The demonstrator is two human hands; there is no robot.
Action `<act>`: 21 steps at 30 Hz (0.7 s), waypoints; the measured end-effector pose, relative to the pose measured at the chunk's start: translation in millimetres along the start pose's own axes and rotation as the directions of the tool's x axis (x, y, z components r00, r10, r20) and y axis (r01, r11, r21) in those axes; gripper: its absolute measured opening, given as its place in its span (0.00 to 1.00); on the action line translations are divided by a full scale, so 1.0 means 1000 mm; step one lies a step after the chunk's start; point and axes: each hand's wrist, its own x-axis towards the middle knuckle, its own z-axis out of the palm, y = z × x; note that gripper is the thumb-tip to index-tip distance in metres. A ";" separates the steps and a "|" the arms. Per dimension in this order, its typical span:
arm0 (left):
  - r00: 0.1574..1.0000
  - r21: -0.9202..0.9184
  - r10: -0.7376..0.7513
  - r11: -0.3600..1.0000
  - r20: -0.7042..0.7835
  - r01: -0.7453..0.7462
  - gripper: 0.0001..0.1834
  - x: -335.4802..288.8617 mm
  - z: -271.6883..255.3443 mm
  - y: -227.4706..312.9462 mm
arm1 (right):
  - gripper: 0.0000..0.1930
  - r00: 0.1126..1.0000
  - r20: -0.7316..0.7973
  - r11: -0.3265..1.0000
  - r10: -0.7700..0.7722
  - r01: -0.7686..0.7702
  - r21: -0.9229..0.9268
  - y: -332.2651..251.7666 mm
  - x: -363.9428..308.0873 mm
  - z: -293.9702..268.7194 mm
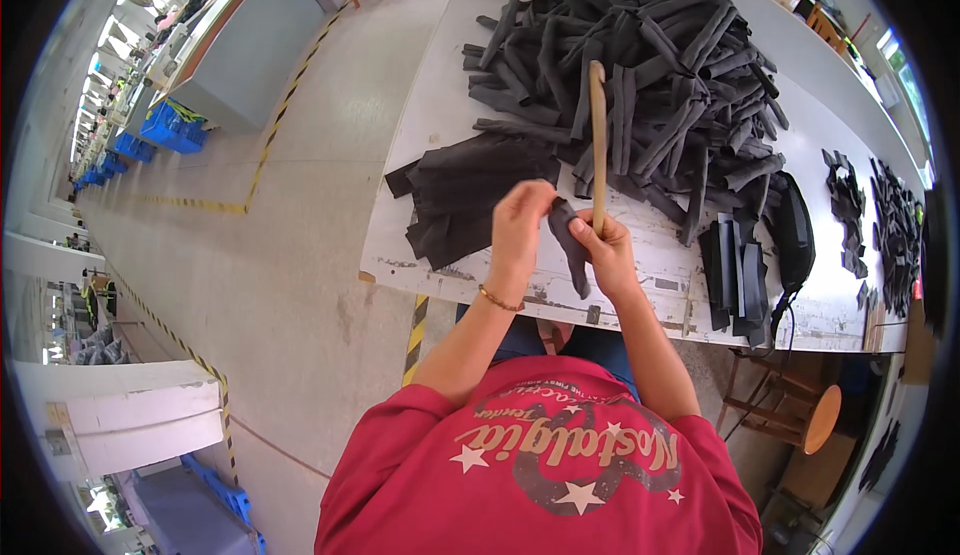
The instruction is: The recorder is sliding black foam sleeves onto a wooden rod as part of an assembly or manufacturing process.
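Note:
A short dark grey fabric tube hangs between my hands over the table's near edge. My left hand is closed, its fingertips pinching the tube's upper end. In my right hand are a light wooden stick, standing up out of the fist, and the side of the same tube, pressed under the thumb. The stick's rounded tip reaches up in front of a big heap of dark fabric tubes. Left of my hands lies a loose stack of flat dark fabric pieces.
The white table carries folded dark strips and a black bag on the right, with smaller dark heaps beyond. A wooden stool stands below its right side. Blue crates line a workbench across the aisle.

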 end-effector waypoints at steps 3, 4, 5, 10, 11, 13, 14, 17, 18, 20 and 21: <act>0.964 -0.383 -0.082 0.923 -0.252 -0.022 0.09 0.023 -0.014 0.015 | 0.06 1.000 -0.005 0.998 0.030 -0.029 0.061 0.010 0.001 -0.007; 0.974 -0.279 -0.094 0.960 -0.204 0.035 0.10 0.021 -0.012 0.021 | 0.06 0.999 0.004 0.993 0.053 -0.053 0.106 0.013 0.002 -0.011; 0.981 -0.168 -0.111 0.982 -0.158 0.084 0.10 0.016 -0.010 0.030 | 0.06 0.998 0.007 0.993 0.056 -0.056 0.105 0.014 0.004 -0.012; 0.994 -0.098 -0.107 0.989 0.013 0.108 0.06 0.013 -0.030 -0.002 | 0.07 0.998 0.045 0.996 0.039 -0.043 0.072 0.011 0.005 -0.004; 0.973 -0.431 -0.175 0.897 -0.151 0.095 0.06 0.019 -0.031 0.002 | 0.07 0.998 0.043 0.997 0.044 -0.046 0.069 0.013 0.004 -0.006; 0.969 -0.466 -0.113 0.885 -0.218 -0.002 0.07 0.020 -0.032 0.009 | 0.07 0.996 0.026 0.995 0.087 -0.088 0.045 0.018 0.002 -0.013; 0.993 -0.272 -0.108 0.958 -0.056 0.090 0.07 0.017 -0.026 0.011 | 0.07 0.996 0.024 0.995 0.087 -0.088 0.043 0.018 0.004 -0.014; 0.967 0.159 -0.155 0.979 0.200 0.124 0.09 0.002 -0.023 -0.009 | 0.06 0.997 0.002 0.992 0.077 -0.077 0.102 0.021 0.005 -0.005; 0.984 0.012 -0.163 0.987 0.069 0.162 0.10 0.005 -0.023 -0.007 | 0.06 0.997 0.026 0.995 0.073 -0.074 0.062 0.022 0.006 -0.007; 0.967 -0.413 -0.211 0.901 -0.141 0.136 0.11 0.026 -0.040 -0.006 | 0.06 0.996 0.051 0.997 0.075 -0.076 0.019 0.024 0.003 -0.007; 0.944 -0.651 -0.252 0.757 -0.211 0.057 0.12 0.037 -0.058 -0.007 | 0.07 0.995 0.039 0.995 0.095 -0.096 0.019 0.025 0.000 -0.009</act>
